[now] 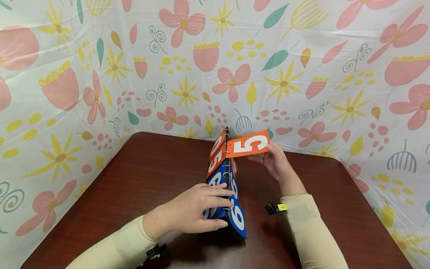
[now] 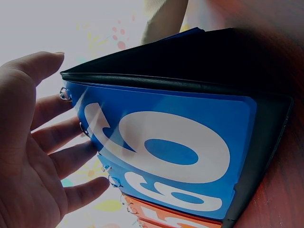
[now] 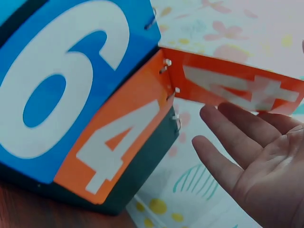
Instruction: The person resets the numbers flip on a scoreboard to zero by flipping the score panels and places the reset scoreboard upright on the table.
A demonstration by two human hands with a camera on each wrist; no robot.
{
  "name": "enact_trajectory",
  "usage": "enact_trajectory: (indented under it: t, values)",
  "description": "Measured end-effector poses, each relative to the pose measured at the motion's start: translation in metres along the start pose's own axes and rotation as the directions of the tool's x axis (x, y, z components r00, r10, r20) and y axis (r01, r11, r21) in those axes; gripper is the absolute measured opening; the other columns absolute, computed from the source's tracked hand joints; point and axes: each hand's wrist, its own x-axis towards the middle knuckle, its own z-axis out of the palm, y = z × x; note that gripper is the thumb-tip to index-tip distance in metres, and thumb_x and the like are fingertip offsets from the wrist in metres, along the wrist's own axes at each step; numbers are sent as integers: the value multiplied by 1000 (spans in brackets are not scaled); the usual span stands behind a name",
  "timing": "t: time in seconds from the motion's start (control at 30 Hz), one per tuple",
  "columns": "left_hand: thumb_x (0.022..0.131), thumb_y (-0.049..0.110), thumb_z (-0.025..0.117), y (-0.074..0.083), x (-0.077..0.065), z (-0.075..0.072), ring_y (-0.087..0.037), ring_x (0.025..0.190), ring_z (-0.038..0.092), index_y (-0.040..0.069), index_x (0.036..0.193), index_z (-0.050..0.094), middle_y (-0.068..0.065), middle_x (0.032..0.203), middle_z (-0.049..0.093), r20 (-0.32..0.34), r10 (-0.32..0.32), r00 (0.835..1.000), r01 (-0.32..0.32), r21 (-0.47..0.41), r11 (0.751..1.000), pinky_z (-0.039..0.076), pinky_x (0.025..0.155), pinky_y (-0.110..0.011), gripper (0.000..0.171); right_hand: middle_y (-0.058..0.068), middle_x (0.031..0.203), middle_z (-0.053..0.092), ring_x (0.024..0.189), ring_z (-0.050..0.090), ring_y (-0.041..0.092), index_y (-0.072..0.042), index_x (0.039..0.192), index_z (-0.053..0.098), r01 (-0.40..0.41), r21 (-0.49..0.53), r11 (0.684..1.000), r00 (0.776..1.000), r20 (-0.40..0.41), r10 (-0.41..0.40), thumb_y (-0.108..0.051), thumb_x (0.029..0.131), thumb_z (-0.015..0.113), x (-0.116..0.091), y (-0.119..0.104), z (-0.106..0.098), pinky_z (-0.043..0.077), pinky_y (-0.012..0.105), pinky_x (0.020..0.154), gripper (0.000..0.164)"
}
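Observation:
A tabletop flip scoreboard point(image 1: 237, 234) with a black tent-shaped stand and ring-bound number cards stands on the table. My left hand point(image 1: 195, 207) lies across its top spine, fingers extended beside the rings of the blue cards point(image 2: 175, 128). At the far end my right hand point(image 1: 279, 164) pinches the outer corner of a small orange number card point(image 1: 249, 144), thumb on top. That card is lifted out from the spine and shows a 5 from above. In the right wrist view its underside shows a 4, and another orange card point(image 3: 121, 142) lies against the stand.
The dark reddish-brown table point(image 1: 151, 168) carries the scoreboard near its middle. A white cloth with flowers point(image 1: 231, 82) hangs behind and at the sides. Small black devices point(image 1: 156, 252) are worn at both sleeve cuffs.

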Motion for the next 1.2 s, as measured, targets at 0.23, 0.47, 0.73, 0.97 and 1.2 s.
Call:
enact_trajectory:
  t: [0.23, 0.47, 0.73, 0.97, 1.2]
  values:
    - [101, 54, 58, 0, -1, -1, -15, 153, 39, 26, 137, 67, 11, 154, 54, -9, 8, 1000, -8, 6, 1000, 43, 117, -49, 46, 1, 128, 72, 108, 71, 13, 0, 146, 47, -55, -313, 948, 994, -111, 21, -11, 100, 64, 9, -9, 25, 60, 31, 95, 50]
    - [101, 53, 58, 0, -1, 1, -17, 152, 42, 24, 136, 68, 9, 153, 56, -26, 43, 999, -42, 40, 998, 44, 117, -47, 46, 20, 146, 60, 125, 67, 25, -14, 155, 43, -59, -521, 852, 998, -32, 49, -11, 98, 69, 31, -11, 44, 57, 29, 99, 63]
    - [101, 52, 58, 0, -1, 0, -18, 152, 42, 24, 136, 68, 8, 153, 56, -31, 52, 998, -50, 36, 998, 44, 117, -49, 45, 11, 165, 39, 147, 46, 35, -27, 166, 18, -48, -698, 715, 995, 25, 92, -16, 92, 78, 58, -5, 55, 45, 59, 113, 96]
    - [101, 52, 59, -1, -1, 0, -16, 152, 41, 24, 136, 68, 8, 153, 56, -27, 48, 999, -47, 30, 998, 43, 118, -48, 45, 5, 167, 36, 152, 38, 31, -31, 165, 18, -58, -761, 646, 987, 52, 150, -21, 92, 78, 71, 5, 64, 51, 53, 103, 95]
    - [101, 52, 59, -1, -2, 0, -17, 153, 41, 24, 136, 68, 7, 153, 56, -27, 53, 998, -51, 52, 997, 43, 117, -47, 45, 3, 153, 52, 106, 59, 30, -32, 157, 43, 13, -812, 584, 980, 127, 155, -30, 91, 80, 79, 8, 71, 55, 38, 75, 76]
